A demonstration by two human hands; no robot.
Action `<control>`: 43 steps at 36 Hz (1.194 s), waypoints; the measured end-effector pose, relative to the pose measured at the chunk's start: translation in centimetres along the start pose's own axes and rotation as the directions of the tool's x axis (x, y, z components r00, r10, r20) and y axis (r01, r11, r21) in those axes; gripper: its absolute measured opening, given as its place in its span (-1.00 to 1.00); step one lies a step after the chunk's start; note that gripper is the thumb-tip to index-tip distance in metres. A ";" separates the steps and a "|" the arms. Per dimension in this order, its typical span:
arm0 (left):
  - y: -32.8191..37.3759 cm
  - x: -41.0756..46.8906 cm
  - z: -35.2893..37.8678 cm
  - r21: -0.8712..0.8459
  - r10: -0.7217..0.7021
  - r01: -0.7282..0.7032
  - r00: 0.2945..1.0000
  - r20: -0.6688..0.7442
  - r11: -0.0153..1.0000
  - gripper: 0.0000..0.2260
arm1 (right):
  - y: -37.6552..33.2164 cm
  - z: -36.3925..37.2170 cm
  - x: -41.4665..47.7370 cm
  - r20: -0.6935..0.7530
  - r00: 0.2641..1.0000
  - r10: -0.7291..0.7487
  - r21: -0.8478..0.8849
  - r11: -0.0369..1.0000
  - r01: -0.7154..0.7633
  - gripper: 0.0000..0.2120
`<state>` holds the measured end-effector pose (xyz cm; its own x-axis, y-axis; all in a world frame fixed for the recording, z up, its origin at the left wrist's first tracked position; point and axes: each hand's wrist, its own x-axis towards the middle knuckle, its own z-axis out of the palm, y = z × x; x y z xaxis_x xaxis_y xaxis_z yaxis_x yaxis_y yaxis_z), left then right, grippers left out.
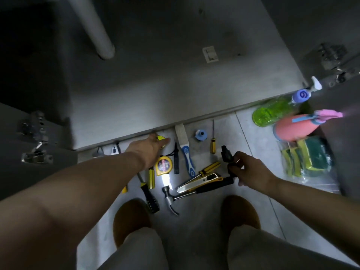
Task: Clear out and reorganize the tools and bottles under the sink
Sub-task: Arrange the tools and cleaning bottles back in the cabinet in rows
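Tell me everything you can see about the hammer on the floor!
The hammer lies flat on the pale tiled floor, in front of the person's shoes. It has a shiny metal head with a curved claw, pointing toward the person, and a thin metal neck leading to a black grip that looks like rubber. The grip runs up to the right, ending near the right hand. A yellow utility knife lies alongside, seemingly touching it.

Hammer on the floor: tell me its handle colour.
Black, on the hammer, shown best in the head view.

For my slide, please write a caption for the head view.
Tools lie on the grey tiled floor; the left hand reaches a round yellow object, the right hand grips a black tool.
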<state>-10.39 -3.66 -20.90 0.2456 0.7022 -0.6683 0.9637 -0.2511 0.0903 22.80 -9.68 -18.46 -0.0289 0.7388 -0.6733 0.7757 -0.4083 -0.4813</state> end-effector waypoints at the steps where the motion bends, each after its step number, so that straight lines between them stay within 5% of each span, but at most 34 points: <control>1: 0.1 0.3 0.3 0.016 -0.005 0.005 1.000 -0.018 1.000 -0.33 | 0.6 0.1 0.0 -0.032 0.998 0.048 0.088 0.995 -0.045 -0.93; 5: 0.6 0.6 1.3 0.048 0.001 0.004 0.995 -0.101 0.999 -0.40 | 3.0 -0.1 1.3 -0.180 0.952 0.249 0.340 0.924 -0.177 -0.91; 11: 0.7 0.1 1.8 0.060 -0.017 0.027 0.985 -0.170 0.998 -0.32 | 4.7 -2.4 6.0 -0.268 0.870 0.414 0.609 0.772 -0.180 -0.87; 17: 0.2 -0.7 1.8 0.032 0.017 -0.010 0.975 -0.220 0.999 -0.70 | 5.9 -2.6 7.9 -0.380 0.769 0.514 0.546 0.796 -0.262 -0.87; 22: 0.8 -1.5 1.3 -0.100 0.085 -0.121 0.947 -0.309 0.988 -0.73 | 5.8 -2.4 7.7 -0.449 0.684 0.575 0.530 0.788 -0.314 -0.88; 29: 5.2 -1.6 0.3 -0.319 0.175 -0.295 0.918 -0.357 0.900 -0.73 | 4.0 -1.9 5.8 -0.565 0.579 0.588 0.647 0.751 -0.132 -0.54; 32: 7.8 -0.8 0.2 -0.516 0.109 -0.258 0.947 -0.301 0.817 -0.74 | 3.5 -1.5 4.4 -0.588 0.592 0.551 0.659 0.751 -0.043 -0.50; 36: 11.7 0.5 -0.7 -0.760 0.064 -0.211 0.974 -0.219 0.615 -0.78 | 3.7 -1.0 2.5 -0.655 0.691 0.304 0.513 0.851 0.111 -0.65; 40: 15.2 1.0 -2.0 -0.925 0.044 -0.036 0.999 -0.021 0.377 -0.84 | 2.6 0.1 -0.1 -0.368 0.929 -0.025 0.573 0.781 0.248 -0.57; 43: 17.0 1.1 -2.5 -0.947 0.041 0.052 0.997 0.068 0.316 -0.79 | 2.3 1.3 -1.7 -0.305 0.927 -0.216 0.460 0.819 0.342 -0.51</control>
<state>6.50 -5.47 -18.24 0.2769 0.6443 -0.7129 0.4164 0.5881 0.6933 23.78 -12.62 -19.13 -0.0019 0.9371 -0.3490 0.3355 -0.3282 -0.8830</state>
